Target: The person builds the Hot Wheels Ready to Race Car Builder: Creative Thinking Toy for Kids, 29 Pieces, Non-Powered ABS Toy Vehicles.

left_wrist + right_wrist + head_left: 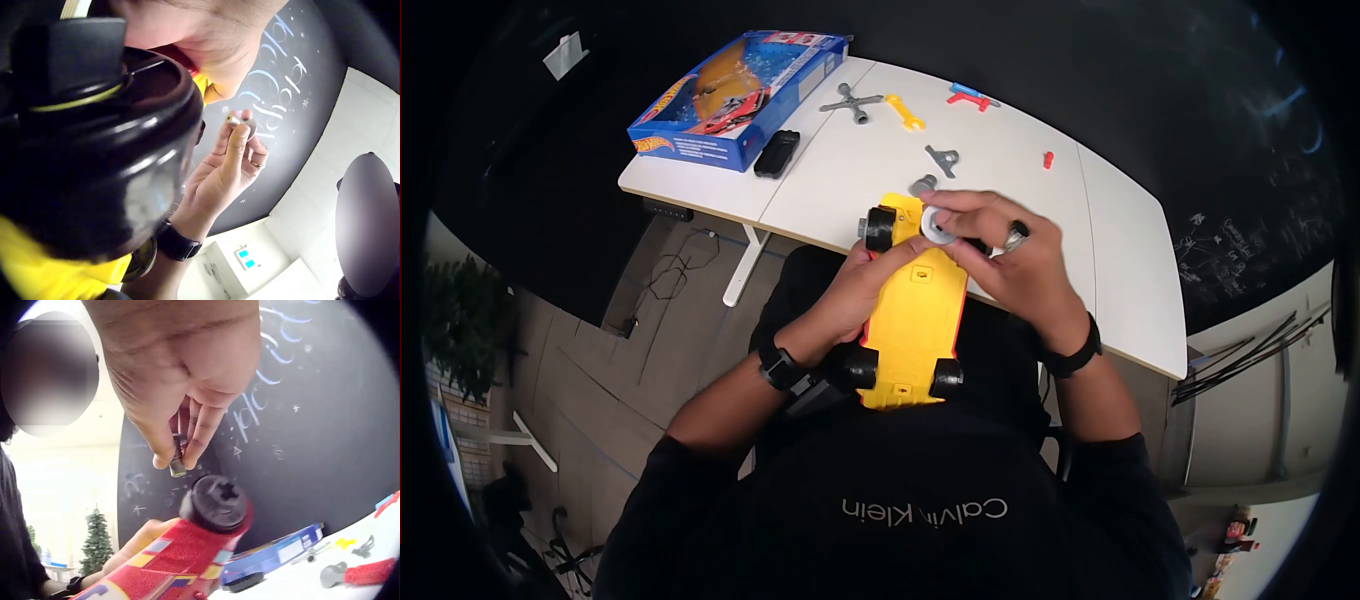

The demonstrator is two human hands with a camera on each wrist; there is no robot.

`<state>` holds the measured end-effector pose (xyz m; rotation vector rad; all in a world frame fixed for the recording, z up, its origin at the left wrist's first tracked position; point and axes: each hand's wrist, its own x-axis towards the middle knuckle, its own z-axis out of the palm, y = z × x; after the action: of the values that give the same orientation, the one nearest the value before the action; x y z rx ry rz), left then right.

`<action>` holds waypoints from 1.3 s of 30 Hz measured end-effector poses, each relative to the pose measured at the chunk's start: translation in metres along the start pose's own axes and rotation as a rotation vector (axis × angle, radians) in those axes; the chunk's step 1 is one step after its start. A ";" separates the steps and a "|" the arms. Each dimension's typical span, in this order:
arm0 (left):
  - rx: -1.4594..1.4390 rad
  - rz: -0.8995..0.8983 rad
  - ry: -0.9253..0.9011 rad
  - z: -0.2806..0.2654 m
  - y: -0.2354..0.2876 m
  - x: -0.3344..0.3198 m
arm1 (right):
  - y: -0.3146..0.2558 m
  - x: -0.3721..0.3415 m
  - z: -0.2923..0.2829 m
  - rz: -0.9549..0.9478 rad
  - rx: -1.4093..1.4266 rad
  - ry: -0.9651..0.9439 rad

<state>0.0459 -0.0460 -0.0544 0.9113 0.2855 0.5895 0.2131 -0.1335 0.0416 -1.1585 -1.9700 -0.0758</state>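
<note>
My left hand [845, 305] grips the side of a toy car, its yellow underside [915, 310] facing up in the head view. A black wheel [125, 150] fills much of the left wrist view. Between thumb and fingers, my right hand [1025, 255] pinches a small grey round piece [937, 225] over one end of the underside. The right wrist view shows this piece [178, 465] apart from the car, near a black wheel [219, 503] on the red body [169, 562]. My right fingers partly hide the piece.
On the white table [1040, 210] lie a grey cross-shaped part [853, 103], a yellow wrench [905, 113], a grey bracket [943, 160], a grey knob [923, 185], a small red piece [1048, 160] and a black tray [777, 154]. A blue box [740, 100] stands at the far left.
</note>
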 end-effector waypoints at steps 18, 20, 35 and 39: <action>-0.023 -0.009 -0.164 -0.009 -0.002 -0.002 | -0.011 -0.007 0.012 0.269 -0.356 -0.228; -0.086 0.002 -0.163 -0.002 0.004 -0.004 | -0.010 -0.003 0.019 0.174 -0.527 -0.248; -0.161 -0.035 -0.156 -0.009 -0.003 0.003 | -0.034 -0.052 0.016 0.048 -0.648 -0.196; -0.053 -0.009 -0.079 -0.001 -0.003 -0.001 | -0.024 -0.031 0.017 0.065 -0.461 -0.115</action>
<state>0.0462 -0.0474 -0.0573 0.8793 0.2017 0.5489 0.1919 -0.1610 0.0175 -1.5471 -2.0745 -0.4583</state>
